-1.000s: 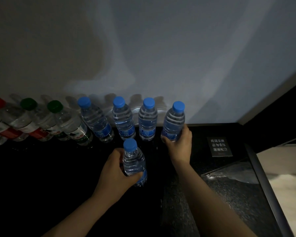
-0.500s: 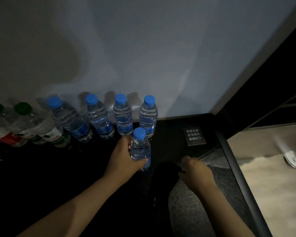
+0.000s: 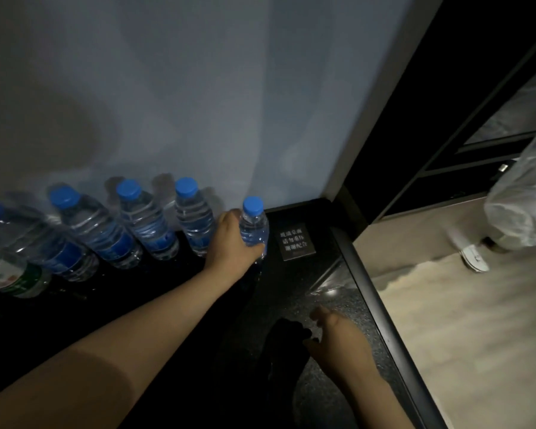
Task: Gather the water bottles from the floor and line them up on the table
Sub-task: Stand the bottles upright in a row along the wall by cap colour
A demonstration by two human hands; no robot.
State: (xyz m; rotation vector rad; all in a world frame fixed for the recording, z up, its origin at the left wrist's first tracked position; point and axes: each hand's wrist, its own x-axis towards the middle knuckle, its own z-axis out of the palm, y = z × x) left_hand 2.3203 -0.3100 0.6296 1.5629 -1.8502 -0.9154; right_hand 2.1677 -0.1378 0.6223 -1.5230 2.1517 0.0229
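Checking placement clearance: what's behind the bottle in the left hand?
Only the pale wall shows behind the held bottle. The left hand wraps its lower body, so contact with the table is hidden.

Clear ribbed plastic bottles (image 3: 195,222) on a glossy black table (image 3: 322,320).

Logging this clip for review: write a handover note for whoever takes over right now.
Left hand grips a blue-capped bottle at the row's right end, beside the small sign; its base is hidden.
Right hand holds nothing, above the table near its edge.
Done: four other blue-capped bottles lined along the wall, a green-labelled bottle at far left.
Left: release this bottle, check the floor; none show on the visible part.
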